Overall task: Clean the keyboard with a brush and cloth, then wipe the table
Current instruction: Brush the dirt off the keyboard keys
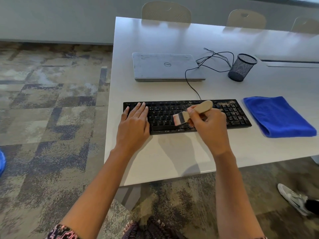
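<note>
One brand mark can be read: the Dell logo (167,64), upside down on the lid of the shut laptop (155,69) above the centre of the frame. On the black keyboard (164,114) at the centre, white key letters show, among them T, Y, U, G, H and C, V, B. Pale specks lie over its right end.

The left hand (134,123) lies palm down on the keyboard's left end, fingers straight and close together. The right hand (208,128) has fingers and thumb curled round the wooden handle of the brush (183,117), bristles pointing lower left at the middle keys.

The folded blue cloth (278,116) lies on the white table (172,152) just right of the keyboard. A black cable (191,83) runs up from the keyboard past the laptop toward a mesh cup (241,67) at the upper right.
</note>
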Tool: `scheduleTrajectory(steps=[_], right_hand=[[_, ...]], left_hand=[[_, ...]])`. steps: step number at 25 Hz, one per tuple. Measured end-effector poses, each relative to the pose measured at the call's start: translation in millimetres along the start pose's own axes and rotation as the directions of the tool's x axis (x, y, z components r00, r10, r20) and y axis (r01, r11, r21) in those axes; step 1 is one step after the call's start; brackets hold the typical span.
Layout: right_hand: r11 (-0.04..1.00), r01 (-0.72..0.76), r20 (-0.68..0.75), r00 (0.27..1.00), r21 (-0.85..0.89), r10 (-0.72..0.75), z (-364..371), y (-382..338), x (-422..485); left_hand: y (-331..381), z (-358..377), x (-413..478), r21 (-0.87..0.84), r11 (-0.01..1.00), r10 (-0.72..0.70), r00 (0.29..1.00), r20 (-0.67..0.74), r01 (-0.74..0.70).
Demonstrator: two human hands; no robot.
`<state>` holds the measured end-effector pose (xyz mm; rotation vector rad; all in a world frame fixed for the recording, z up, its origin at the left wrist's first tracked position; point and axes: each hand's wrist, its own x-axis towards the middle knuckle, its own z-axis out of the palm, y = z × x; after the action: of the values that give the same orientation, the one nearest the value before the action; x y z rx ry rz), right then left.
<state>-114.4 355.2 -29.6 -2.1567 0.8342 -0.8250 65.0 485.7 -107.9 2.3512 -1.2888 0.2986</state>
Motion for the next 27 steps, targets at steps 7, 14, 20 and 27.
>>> scheduleTrajectory(steps=[7, 14, 20, 27], right_hand=[[0.974, 0.081, 0.076, 0.992, 0.211, -0.099, 40, -21, -30], [0.976, 0.058, -0.068, 0.997, 0.210, -0.045, 23, 0, -38], [0.947, 0.168, -0.078, 0.985, 0.272, -0.153, 69, -23, -65], [0.975, 0.204, -0.265, 0.948, 0.088, -0.174, 50, 9, -68]], left_hand=[[-1, -1, 0, 0.017, 1.000, 0.024, 1.000, 0.019, -0.024], [-1, -5, 0, -0.208, 0.978, -0.023, 0.999, -0.026, 0.017], [0, -10, 0, -0.346, 0.937, -0.072, 0.996, -0.061, 0.047], [-2, -7, -1, -0.248, 0.969, -0.023, 0.999, -0.029, 0.015]])
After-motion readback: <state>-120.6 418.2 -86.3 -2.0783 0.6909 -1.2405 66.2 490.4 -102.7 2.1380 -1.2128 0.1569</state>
